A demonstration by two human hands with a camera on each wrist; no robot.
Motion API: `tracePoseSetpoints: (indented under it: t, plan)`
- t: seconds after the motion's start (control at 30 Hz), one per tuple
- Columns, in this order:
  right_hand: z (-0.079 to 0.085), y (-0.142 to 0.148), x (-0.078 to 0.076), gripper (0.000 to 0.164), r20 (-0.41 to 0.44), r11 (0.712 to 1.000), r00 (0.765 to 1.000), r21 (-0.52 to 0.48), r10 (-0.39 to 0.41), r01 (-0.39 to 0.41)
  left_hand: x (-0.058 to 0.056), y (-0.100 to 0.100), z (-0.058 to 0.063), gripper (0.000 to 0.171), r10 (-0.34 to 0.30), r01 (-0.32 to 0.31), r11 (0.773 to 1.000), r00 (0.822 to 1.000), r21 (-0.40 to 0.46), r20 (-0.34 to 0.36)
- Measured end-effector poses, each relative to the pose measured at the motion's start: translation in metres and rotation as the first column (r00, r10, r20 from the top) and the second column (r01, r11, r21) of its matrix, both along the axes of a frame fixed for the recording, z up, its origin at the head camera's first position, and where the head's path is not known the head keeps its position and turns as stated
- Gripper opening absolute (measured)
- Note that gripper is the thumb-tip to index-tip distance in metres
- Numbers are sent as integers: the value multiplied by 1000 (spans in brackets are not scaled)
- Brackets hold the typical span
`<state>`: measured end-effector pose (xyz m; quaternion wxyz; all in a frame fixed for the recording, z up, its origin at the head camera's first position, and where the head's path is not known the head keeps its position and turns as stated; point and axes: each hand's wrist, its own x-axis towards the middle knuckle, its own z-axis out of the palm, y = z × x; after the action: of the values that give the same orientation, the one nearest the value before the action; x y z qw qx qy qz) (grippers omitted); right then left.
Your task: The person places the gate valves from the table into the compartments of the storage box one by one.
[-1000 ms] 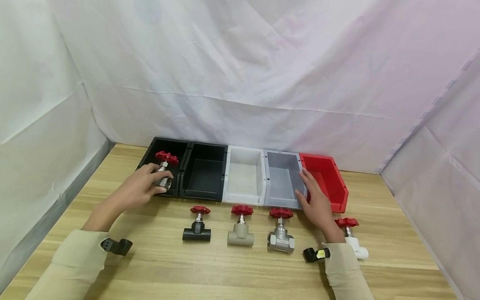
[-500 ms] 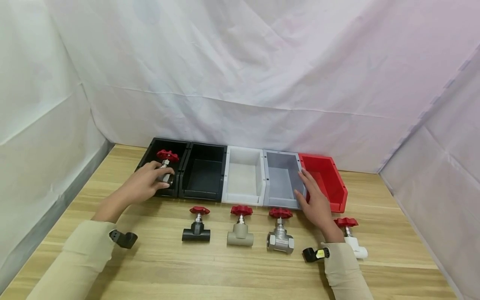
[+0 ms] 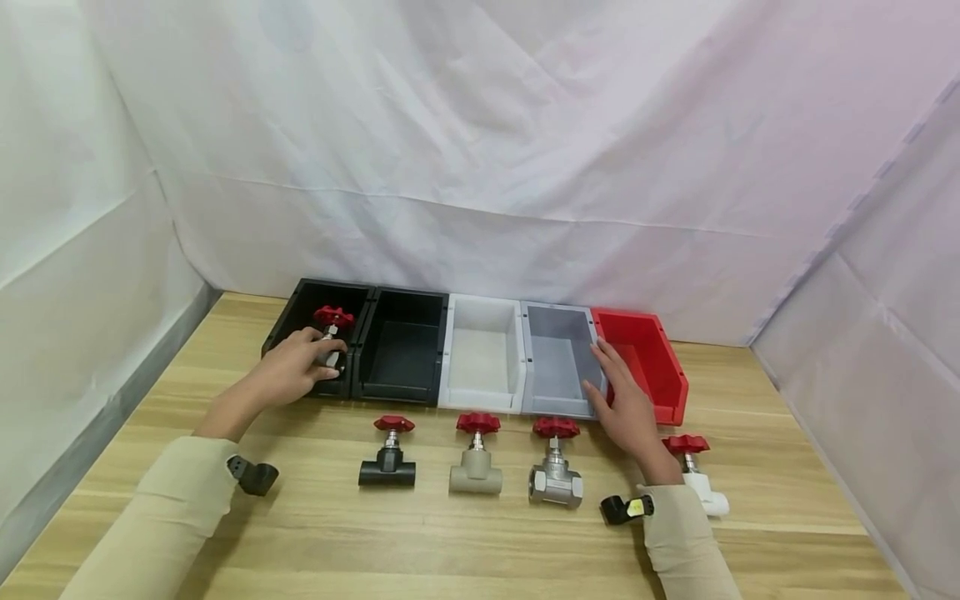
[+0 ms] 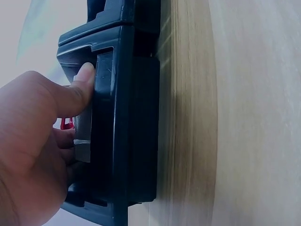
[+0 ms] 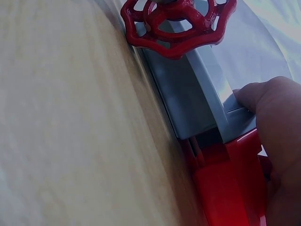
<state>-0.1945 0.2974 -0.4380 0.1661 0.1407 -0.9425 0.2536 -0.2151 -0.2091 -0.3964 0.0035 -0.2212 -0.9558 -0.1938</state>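
My left hand (image 3: 288, 369) grips a metal valve with a red handwheel (image 3: 333, 317) inside the leftmost black bin (image 3: 333, 293). In the left wrist view the thumb (image 4: 77, 96) presses the grey metal body (image 4: 83, 136), and the fingers lie largely behind it. Handwheel up, the valve stands near the bin's front wall; its underside is hidden. My right hand (image 3: 632, 414) rests with spread fingers over the shared edge of the grey bin (image 3: 561, 354) and the red bin (image 3: 643, 354), holding nothing.
A second black bin (image 3: 405, 346) and a white bin (image 3: 482, 354) stand in the same row. Before them on the wooden table are a black valve (image 3: 387, 467), a beige valve (image 3: 476, 471), a metal valve (image 3: 555, 479) and a white valve (image 3: 701, 487). White sheeting surrounds the table.
My left hand, still gripping the metal valve, has shifted slightly right and lower into the leftmost bin. The right hand keeps its place on the bins. The head view has shifted slightly.
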Motion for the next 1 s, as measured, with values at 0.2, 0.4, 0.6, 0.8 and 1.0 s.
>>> tracePoseSetpoints:
  t: [0.2,0.4,0.6,0.8,1.0]
  plan:
    - [0,0,1,74,1,1000,1000,-2,-4,4,-6,1,-4,37,7,-7,1000,1000,-11,4]
    - [-1,-1,1,75,9,1000,1000,1,-8,8,-10,1,-9,39,15,-15,1000,1000,-9,26]
    - [-2,0,1,76,13,1000,1000,4,-11,11,-12,3,-10,41,26,-26,1000,999,-2,43]
    - [-1,1,1,77,8,1000,1000,10,-20,20,-16,5,-12,42,29,-28,1000,998,-13,58]
    - [-1,0,0,77,11,1000,1000,9,-15,15,-17,4,-14,42,33,-33,999,997,-6,69]
